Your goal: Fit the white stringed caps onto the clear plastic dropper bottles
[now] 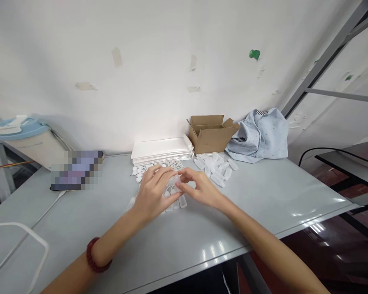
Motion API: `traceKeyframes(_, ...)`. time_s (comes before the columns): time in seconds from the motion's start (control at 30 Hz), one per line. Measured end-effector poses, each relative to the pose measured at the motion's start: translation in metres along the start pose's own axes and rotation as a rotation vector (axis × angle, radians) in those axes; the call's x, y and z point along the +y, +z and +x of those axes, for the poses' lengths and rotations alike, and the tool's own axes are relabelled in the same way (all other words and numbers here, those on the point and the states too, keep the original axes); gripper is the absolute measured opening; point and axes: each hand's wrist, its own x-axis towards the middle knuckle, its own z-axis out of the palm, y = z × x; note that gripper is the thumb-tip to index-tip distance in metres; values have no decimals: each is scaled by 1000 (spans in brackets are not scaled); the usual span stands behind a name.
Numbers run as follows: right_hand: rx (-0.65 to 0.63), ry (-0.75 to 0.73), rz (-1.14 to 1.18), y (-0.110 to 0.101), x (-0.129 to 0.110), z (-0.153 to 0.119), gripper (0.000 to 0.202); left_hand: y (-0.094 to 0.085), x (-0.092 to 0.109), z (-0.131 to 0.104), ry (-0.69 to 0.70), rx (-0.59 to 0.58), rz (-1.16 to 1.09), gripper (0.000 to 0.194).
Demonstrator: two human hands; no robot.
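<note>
Between my hands, at the middle of the grey table, is a small translucent piece. The fingers of my left hand are curved around its left side, and my right hand pinches it from the right. Below them lie several translucent plastic pieces, partly hidden by my fingers. Small white parts and thin white loops lie just behind my hands. A heap of frosted plastic pieces rests to the right of them.
A stack of white sheets or trays stands by the wall, beside an open cardboard box. Farther right is a light blue cloth bag. A blurred phone-like device, a white cable and a blue-lidded container are on the left.
</note>
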Motion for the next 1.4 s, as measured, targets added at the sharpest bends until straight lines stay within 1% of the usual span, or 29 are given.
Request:
traceKeyframes(0.03, -14, 2, -38, -8, 3, 2, 24, 4, 1, 6, 0, -56, -27, 35)
traceKeyframes(0.1, -66, 68, -43, -26, 12, 7, 17, 13, 4, 19, 5, -188, -65, 39)
traceKeyframes(0.2, -231, 149, -67, -47, 25, 10, 15, 23, 12, 29, 27, -378, -75, 40)
traceKeyframes(0.3, -389, 165, -159, -51, 33, 10, 18, 27, 19, 28, 36, -513, -54, 38)
traceKeyframes(0.43, -505, 159, -217, -43, 34, 10, 17, 23, 21, 19, -9, -604, -75, 38)
traceKeyframes(0.57, -526, 154, -216, -40, 33, 10, 15, 19, 21, 16, -72, -637, -93, 34)
traceKeyframes(0.73, -531, 177, -201, -40, 36, 10, 16, 22, 22, 14, -87, -668, -66, 31)
traceKeyframes(0.9, -535, 196, -237, -39, 31, 10, 20, 20, 21, 11, -114, -714, -73, 30)
traceKeyframes(1.13, -520, 182, -220, -38, 28, 9, 22, 20, 19, 6, -140, -690, -115, 37)
traceKeyframes(1.4, -484, 159, -183, -34, 28, 9, 23, 20, 19, 1, -138, -630, -103, 34)
